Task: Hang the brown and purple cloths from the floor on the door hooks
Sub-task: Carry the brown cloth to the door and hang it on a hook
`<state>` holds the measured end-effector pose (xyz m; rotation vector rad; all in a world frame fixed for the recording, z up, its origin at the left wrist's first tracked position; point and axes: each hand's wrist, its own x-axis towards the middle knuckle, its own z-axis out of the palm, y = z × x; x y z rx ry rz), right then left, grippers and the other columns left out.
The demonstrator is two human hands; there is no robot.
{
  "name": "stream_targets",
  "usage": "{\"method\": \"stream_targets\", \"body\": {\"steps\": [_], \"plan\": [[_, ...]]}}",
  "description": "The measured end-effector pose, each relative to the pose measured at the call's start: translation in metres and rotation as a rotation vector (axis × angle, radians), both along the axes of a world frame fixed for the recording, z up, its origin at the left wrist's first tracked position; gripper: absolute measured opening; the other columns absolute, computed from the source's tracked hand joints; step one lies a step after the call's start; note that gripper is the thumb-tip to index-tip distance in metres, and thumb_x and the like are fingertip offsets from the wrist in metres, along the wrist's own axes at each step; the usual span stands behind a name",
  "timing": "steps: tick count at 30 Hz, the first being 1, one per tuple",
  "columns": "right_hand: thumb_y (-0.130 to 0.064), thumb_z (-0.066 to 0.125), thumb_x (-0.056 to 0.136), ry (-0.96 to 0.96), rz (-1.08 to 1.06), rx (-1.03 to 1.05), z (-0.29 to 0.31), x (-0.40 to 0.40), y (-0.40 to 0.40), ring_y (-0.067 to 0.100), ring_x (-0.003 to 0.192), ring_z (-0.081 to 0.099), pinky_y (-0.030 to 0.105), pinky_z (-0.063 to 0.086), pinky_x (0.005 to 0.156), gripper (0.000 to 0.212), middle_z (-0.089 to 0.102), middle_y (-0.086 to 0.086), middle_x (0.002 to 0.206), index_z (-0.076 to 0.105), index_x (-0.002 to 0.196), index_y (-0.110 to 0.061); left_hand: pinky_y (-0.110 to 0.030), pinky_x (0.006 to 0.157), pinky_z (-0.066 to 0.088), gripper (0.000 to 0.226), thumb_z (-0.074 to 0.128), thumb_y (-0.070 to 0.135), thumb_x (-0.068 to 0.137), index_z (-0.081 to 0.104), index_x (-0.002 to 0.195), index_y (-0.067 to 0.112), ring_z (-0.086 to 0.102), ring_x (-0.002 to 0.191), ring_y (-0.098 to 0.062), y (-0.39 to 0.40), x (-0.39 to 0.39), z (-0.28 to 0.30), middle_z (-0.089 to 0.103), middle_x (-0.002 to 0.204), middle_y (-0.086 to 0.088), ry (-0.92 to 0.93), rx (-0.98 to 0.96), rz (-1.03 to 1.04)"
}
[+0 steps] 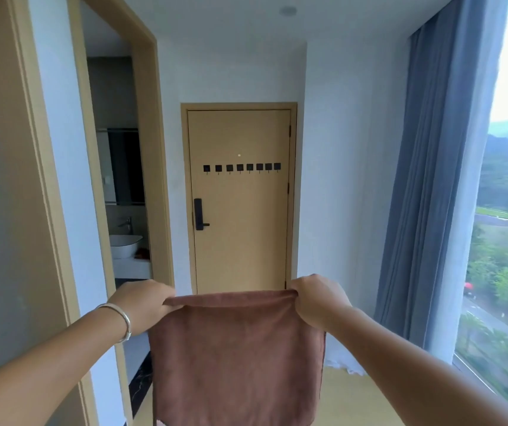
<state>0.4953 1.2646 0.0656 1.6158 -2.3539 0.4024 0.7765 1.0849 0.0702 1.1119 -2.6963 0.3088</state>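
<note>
Brown cloth (237, 348): held spread by its top corners, hanging flat in front of the person. Left hand (142, 305) pinches one corner, right hand (317, 299) the other. Door (240, 241) ahead, well apart; hooks (242, 167) bare.

Home or apartment hallway, tan entry door (240, 229) with hooks (241, 167), bathroom sink (125, 245), blue curtain (424, 186), high window (504, 241).

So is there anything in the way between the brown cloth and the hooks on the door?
Nothing visible. Both hands hold the brown cloth up, and the stretch to the door hooks looks bare, though the cloth hides the floor.
</note>
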Motion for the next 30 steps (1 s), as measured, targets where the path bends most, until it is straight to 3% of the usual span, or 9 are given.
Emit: {"method": "stream_targets", "body": {"steps": [6, 12, 18, 23, 25, 28, 30], "plan": [[0.004, 0.030, 0.077, 0.058, 0.066, 0.053, -0.016, -0.012, -0.011, 0.025, 0.074, 0.057, 0.029, 0.042, 0.059, 0.041, 0.058, 0.002, 0.083, 0.060, 0.094, -0.020, -0.028, 0.064, 0.042, 0.046, 0.024, 0.054, 0.100, 0.047, 0.069, 0.028, 0.049, 0.063, -0.010, -0.012, -0.012, -0.002, 0.054, 0.070, 0.010, -0.125, 0.042, 0.056], [0.002, 0.034, 0.082, 0.166, 0.077, 0.150, -0.027, -0.029, -0.052, 0.023, 0.071, 0.054, 0.028, 0.037, 0.055, 0.037, 0.049, -0.002, 0.074, 0.057, 0.101, -0.020, -0.030, 0.058, 0.038, 0.039, 0.027, 0.046, 0.101, 0.050, 0.077, 0.026, 0.051, 0.064, -0.011, -0.061, -0.021, -0.015, 0.056, 0.072, 0.007, -0.090, 0.042, 0.061], [-0.003, 0.035, 0.086, 0.244, 0.070, 0.231, -0.032, -0.048, -0.128, 0.024, 0.067, 0.049, 0.029, 0.029, 0.049, 0.021, 0.040, -0.004, 0.067, 0.044, 0.089, -0.021, -0.031, 0.053, 0.036, 0.027, 0.026, 0.046, 0.101, 0.043, 0.092, 0.027, 0.051, 0.061, -0.012, -0.144, -0.034, -0.040, 0.053, 0.070, 0.007, -0.101, 0.025, 0.066], [-0.002, 0.035, 0.087, 0.267, 0.073, 0.266, -0.026, -0.061, -0.209, 0.025, 0.071, 0.051, 0.029, 0.037, 0.055, 0.019, 0.041, -0.002, 0.069, 0.039, 0.086, -0.020, -0.030, 0.052, 0.035, 0.032, 0.025, 0.052, 0.100, 0.046, 0.095, 0.029, 0.051, 0.062, -0.010, -0.227, -0.045, -0.051, 0.054, 0.071, 0.009, -0.102, 0.048, 0.063], [-0.001, 0.034, 0.088, 0.280, 0.070, 0.274, -0.023, -0.065, -0.239, 0.025, 0.072, 0.053, 0.030, 0.041, 0.059, 0.019, 0.044, 0.000, 0.072, 0.039, 0.086, -0.020, -0.030, 0.054, 0.036, 0.037, 0.023, 0.054, 0.100, 0.048, 0.103, 0.028, 0.053, 0.066, -0.011, -0.257, -0.049, -0.054, 0.058, 0.077, 0.008, -0.097, 0.047, 0.061], [-0.002, 0.034, 0.089, 0.305, 0.068, 0.278, -0.020, -0.074, -0.279, 0.025, 0.073, 0.053, 0.031, 0.042, 0.060, 0.020, 0.048, 0.002, 0.078, 0.039, 0.088, -0.021, -0.033, 0.068, 0.045, 0.041, 0.023, 0.053, 0.100, 0.049, 0.119, 0.028, 0.059, 0.088, -0.018, -0.296, -0.057, -0.055, 0.065, 0.108, 0.004, -0.094, 0.058, 0.059], [-0.002, 0.033, 0.089, 0.316, 0.061, 0.267, -0.019, -0.079, -0.302, 0.023, 0.072, 0.051, 0.030, 0.039, 0.059, 0.020, 0.046, 0.001, 0.077, 0.039, 0.087, -0.021, -0.033, 0.069, 0.043, 0.036, 0.025, 0.049, 0.101, 0.050, 0.118, 0.029, 0.058, 0.091, -0.019, -0.318, -0.065, -0.052, 0.064, 0.114, 0.005, -0.096, 0.073, 0.050]]}}
